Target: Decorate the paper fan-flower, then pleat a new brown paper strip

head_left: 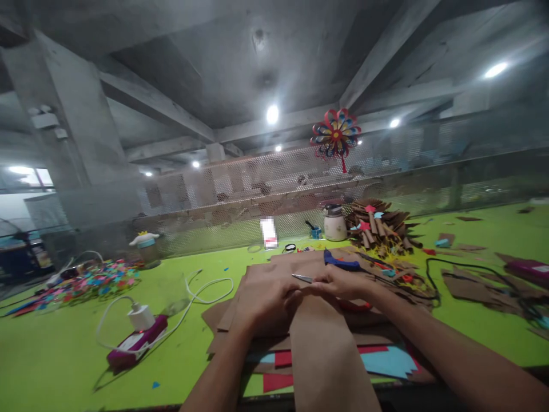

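As a small blue cup (316, 233) holding a dark object stands beside a pale lidded jar (335, 225), its contents hidden, two bare hands meet above stacked brown sheets (257, 286) on a green table (189, 349). Fingers curled, the left hand (278, 300) pinches the upper end of a long brown paper strip (328, 355) lying between the forearms; the right hand (337, 281) pinches there too, a pointed metal blade (302, 278) jutting from its fingers.

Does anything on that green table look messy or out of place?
The brown paper sheets lie askew, their edges uneven. Brown paper scraps litter the right side, and a small blue paper scrap lies alone at front left.
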The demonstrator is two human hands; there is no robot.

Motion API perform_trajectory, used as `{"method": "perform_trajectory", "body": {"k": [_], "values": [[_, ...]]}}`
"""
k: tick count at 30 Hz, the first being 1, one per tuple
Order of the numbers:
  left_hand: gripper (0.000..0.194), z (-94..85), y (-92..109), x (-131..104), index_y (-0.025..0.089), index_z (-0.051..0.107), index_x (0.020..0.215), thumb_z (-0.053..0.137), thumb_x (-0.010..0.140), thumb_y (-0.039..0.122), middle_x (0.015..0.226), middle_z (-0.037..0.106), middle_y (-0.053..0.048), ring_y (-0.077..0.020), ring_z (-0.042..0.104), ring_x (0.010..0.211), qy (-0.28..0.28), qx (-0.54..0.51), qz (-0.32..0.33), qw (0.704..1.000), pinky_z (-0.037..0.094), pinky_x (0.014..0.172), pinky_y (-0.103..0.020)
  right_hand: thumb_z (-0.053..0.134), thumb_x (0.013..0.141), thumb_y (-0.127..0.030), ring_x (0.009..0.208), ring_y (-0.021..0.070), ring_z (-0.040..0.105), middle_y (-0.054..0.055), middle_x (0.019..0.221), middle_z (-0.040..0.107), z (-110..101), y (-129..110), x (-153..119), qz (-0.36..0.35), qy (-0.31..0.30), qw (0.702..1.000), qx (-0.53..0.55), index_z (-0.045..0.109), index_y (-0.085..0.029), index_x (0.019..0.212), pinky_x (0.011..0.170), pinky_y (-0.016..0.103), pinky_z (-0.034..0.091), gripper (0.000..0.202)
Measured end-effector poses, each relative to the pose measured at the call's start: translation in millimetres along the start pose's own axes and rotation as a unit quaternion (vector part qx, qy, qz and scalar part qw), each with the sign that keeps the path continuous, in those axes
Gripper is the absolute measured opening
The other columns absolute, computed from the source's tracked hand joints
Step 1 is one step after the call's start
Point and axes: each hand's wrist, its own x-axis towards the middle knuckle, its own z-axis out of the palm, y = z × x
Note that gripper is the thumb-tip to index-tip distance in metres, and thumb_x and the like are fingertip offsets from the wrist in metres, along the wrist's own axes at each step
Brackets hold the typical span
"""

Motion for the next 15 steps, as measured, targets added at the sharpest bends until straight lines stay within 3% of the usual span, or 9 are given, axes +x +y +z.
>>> {"method": "perform_trajectory", "body": {"k": [5, 11, 15], "values": [[0.031, 9.4, -10.6, 2.0, 0.024, 0.066, 0.088, 0.041, 0.087, 0.042, 0.081, 0.065, -0.004, -0.0173, 0.051, 0.073, 0.007, 0.033, -0.023, 0.999, 0.034, 0.062, -0.025, 0.043, 0.084, -0.043, 0.049, 0.0069, 0.034, -0.004, 0.054, 0.039, -1.3, 5.5, 0.8, -0.013, -0.014, 0.999, 0.041, 0.047, -0.014, 0.060, 0.045, 0.019, 0.023, 0.038], [0.031, 18.3, -23.4, 18.4, 0.019, 0.065, 0.081, 0.044, 0.085, 0.041, 0.073, 0.062, -0.002, -0.0137, 0.048, 0.066, -0.053, -0.077, -0.015, 0.996, 0.035, 0.059, -0.022, 0.048, 0.081, -0.047, 0.047, 0.0058, 0.033, -0.004, 0.051, 0.041, -1.2, 18.1, 3.0, -0.026, -0.039, 0.995, 0.091, 0.055, -0.011, 0.061, 0.043, 0.018, 0.023, 0.041], [0.032, 19.2, -26.9, 21.5, 0.014, 0.064, 0.075, 0.046, 0.083, 0.040, 0.065, 0.058, -0.001, -0.0119, 0.045, 0.060, -0.079, -0.136, -0.027, 0.987, 0.033, 0.055, -0.022, 0.054, 0.077, -0.047, 0.045, 0.0059, 0.034, -0.004, 0.049, 0.044, 0.1, 23.1, 5.3, -0.005, -0.021, 0.994, 0.110, 0.065, -0.009, 0.068, 0.042, 0.018, 0.024, 0.041]]}}
